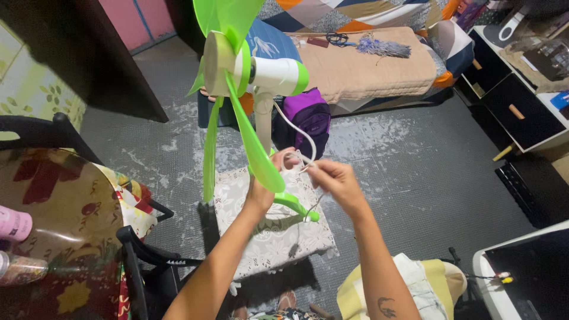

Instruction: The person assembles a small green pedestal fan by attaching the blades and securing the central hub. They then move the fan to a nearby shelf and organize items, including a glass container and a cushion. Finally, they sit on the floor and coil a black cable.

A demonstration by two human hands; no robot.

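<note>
The 2 forearms rise from the bottom edge. The right hand (pixel 338 181) pinches the white cord (pixel 296 127); the left hand (pixel 264 186), partly behind a green fan blade (pixel 255 148), closes on it too, above the lace-covered stool (pixel 278 237).
</note>
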